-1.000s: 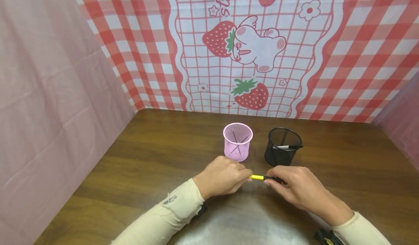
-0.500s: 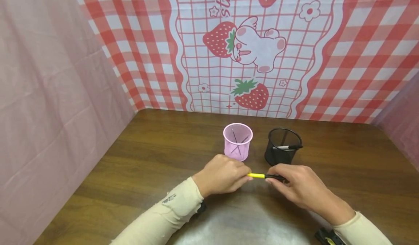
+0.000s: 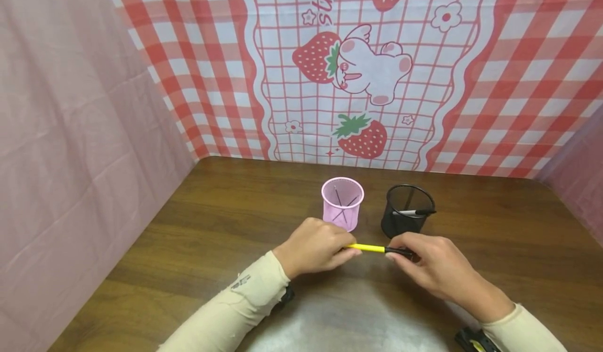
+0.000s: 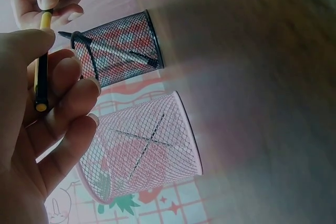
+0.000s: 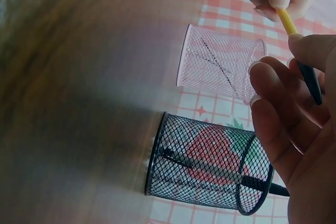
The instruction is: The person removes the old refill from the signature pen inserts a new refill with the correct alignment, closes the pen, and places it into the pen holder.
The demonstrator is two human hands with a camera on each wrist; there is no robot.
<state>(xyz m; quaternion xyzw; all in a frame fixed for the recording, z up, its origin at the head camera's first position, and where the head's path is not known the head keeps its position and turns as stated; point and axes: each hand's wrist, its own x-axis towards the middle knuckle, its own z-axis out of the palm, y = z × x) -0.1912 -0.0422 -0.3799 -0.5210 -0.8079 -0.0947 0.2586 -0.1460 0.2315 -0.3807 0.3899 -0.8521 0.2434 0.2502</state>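
Between my two hands lies a slim yellow-and-black pen (image 3: 369, 248), held level across in the head view. My left hand (image 3: 316, 245) pinches its yellow part between thumb and fingers, and a black rear end with a yellow plug (image 4: 41, 107) comes out past the thumb in the left wrist view. My right hand (image 3: 443, 264) pinches the black tapered end (image 5: 310, 80). Just beyond the left hand stands a pink mesh pen cup (image 3: 342, 222). Behind the right hand is a black mesh pen cup (image 3: 397, 227), with a grey-and-black marker (image 3: 409, 213) leaning in it.
The brown wooden table (image 3: 226, 205) reaches back to a strawberry-print checked cloth (image 3: 301, 101). A pink curtain (image 3: 85, 132) hangs along the left side. The two cups stand side by side with a narrow gap.
Both hands have shifted slightly up and away over the table. The left hand has drawn a little left, and more of the yellow part shows between them. The cups have not moved.
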